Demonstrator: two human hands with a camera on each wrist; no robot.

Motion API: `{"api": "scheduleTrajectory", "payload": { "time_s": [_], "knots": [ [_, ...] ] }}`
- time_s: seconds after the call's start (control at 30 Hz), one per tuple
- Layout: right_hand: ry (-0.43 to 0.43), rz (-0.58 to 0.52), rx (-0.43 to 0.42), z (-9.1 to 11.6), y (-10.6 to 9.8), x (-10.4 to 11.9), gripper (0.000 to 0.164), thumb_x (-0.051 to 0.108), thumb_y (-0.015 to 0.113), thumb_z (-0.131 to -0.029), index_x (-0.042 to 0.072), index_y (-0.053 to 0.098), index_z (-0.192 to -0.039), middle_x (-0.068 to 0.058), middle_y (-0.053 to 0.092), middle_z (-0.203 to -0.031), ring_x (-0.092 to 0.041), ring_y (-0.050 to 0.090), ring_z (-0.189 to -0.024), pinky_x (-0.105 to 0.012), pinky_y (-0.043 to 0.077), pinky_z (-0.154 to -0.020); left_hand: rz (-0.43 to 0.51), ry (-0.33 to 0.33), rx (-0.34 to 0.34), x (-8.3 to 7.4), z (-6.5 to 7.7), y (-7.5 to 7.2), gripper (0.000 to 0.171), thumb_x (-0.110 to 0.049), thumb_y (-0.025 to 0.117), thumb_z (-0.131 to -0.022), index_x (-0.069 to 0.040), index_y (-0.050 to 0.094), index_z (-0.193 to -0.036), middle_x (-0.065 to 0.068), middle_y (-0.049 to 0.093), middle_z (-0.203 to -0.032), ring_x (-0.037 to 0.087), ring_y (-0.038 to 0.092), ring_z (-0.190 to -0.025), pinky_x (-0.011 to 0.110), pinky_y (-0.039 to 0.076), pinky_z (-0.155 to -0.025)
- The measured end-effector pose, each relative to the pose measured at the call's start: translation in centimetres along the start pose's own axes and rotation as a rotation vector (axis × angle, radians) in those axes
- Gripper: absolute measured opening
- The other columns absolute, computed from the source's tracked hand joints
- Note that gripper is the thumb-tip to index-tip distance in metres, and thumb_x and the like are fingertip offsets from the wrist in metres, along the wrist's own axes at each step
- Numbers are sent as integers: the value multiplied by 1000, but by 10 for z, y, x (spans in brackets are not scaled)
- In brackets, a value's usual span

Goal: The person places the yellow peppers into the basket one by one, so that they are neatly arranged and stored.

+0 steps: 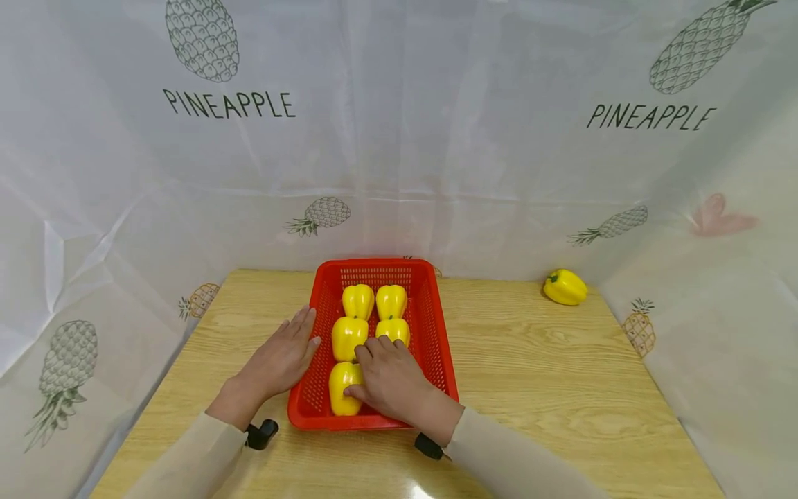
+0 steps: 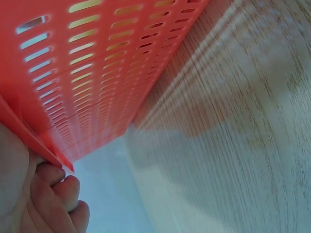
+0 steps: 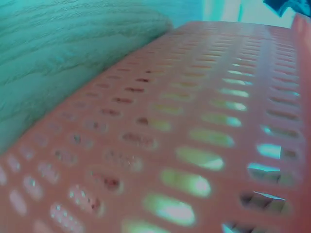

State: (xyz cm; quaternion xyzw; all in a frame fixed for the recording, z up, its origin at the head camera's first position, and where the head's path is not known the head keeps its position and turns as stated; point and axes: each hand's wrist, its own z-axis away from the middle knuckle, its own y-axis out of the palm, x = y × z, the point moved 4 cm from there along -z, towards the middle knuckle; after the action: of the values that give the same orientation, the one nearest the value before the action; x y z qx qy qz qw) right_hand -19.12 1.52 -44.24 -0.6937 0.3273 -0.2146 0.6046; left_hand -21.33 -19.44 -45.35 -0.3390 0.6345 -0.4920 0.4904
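Observation:
Inside the red plastic basket (image 1: 445, 353) lie several yellow bell peppers (image 1: 358, 301), set in two columns. My right hand (image 1: 393, 378) is down in the near part of the basket, its fingers bent. Its thumb overlaps the right side of the near-left bell pepper (image 1: 341, 387), and the fingertips are close by the second-row pepper (image 1: 393, 328); what lies under the palm is hidden. Against the basket's left rim rests my left hand (image 1: 280, 357), fingers extended along the outside and the thumb over the edge. The left wrist view shows those fingers (image 2: 56, 194) beside the rim.
Another yellow bell pepper (image 1: 566, 287) lies on its side at the table's far right corner. The wooden table (image 1: 548, 374) is enclosed by white sheets (image 1: 399, 159) printed with pineapples. Through the basket's slotted wall (image 3: 160, 136) in the right wrist view, yellow shows.

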Motion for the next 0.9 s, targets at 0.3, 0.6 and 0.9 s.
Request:
{"api": "scheduleTrajectory", "payload": {
  "time_s": [0.3, 0.6, 0.9],
  "knots": [
    [9, 30, -42, 28, -20, -27, 58, 62, 72, -94, 11, 67, -120, -3, 66, -113, -21, 57, -100, -30, 46, -77, 0, -9, 1, -4, 0, 0, 66, -27, 48, -113, 10, 24, -162, 29, 24, -171, 46, 27, -158, 62, 25, -127],
    [16, 101, -181, 56, -37, -93, 56, 51, 80, -91, 6, 68, -122, -8, 68, -117, -27, 62, -107, -42, 54, -89, -12, 6, -9, -7, 0, -2, 66, -27, 48, -113, 11, 26, -162, 29, 26, -170, 46, 29, -157, 63, 26, -127],
    [107, 163, -378, 85, -40, -201, 58, 37, 84, -89, -4, 64, -125, -20, 68, -116, -40, 64, -106, -54, 56, -88, -44, 15, -31, -9, 2, -3, 65, -25, 51, -111, 12, 30, -160, 30, 30, -168, 47, 33, -155, 64, 30, -125]
  ]
}}
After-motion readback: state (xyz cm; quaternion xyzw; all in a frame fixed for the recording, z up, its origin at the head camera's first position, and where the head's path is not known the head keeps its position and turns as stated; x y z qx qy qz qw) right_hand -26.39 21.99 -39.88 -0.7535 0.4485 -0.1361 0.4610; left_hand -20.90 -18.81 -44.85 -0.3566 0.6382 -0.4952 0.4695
